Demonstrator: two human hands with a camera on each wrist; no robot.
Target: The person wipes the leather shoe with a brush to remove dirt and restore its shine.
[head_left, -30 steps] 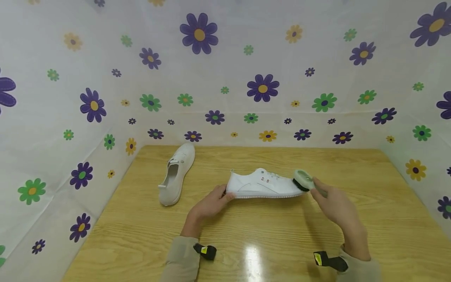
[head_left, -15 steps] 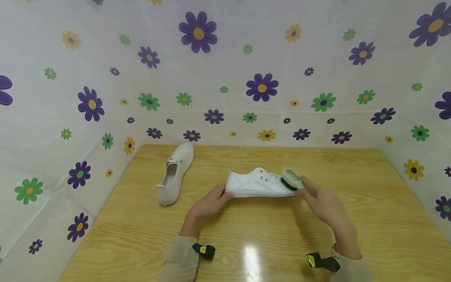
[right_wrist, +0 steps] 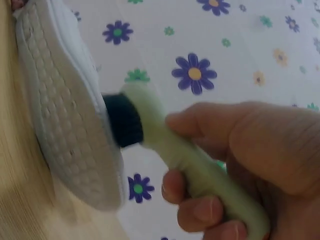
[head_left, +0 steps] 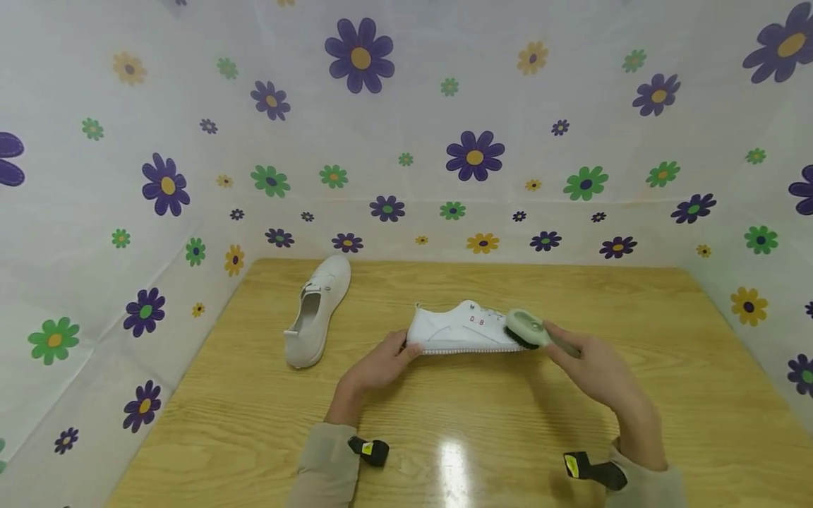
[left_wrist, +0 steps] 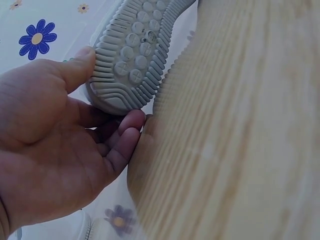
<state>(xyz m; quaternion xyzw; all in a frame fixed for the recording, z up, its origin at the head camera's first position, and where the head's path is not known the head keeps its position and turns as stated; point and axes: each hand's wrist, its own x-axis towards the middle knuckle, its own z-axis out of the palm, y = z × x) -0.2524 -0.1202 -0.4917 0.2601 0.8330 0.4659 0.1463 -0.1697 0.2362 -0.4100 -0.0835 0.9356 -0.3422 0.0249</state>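
A pale wood-grain tabletop [head_left: 495, 423] lies under and all round a white sneaker [head_left: 454, 333], the landmark here; a streak of glare [head_left: 454, 469] shines on the wood on the wearer's side of it. Behind the sneaker and to both sides hangs a white sheet [head_left: 413, 53] printed with purple, green and yellow flowers. A matching shoe [head_left: 324, 310] rests on the table well beyond the sneaker's heel, near the back.

The sneaker is side-on, heel left, toe right, its ridged sole [left_wrist: 135, 55] visible to the wrist cameras. The left hand [head_left: 380, 363] pinches its heel between thumb and fingers. The right hand [head_left: 593, 367] is wrapped around the handle of a light-green brush [head_left: 526, 327], its dark bristles [right_wrist: 122, 120] against the sneaker's toe. Both wrists wear beige sleeves and black straps.

Compared with a second ago, the brush has moved from the sneaker's toe tip toward the laces; the left hand's hold and the matching shoe look unchanged.
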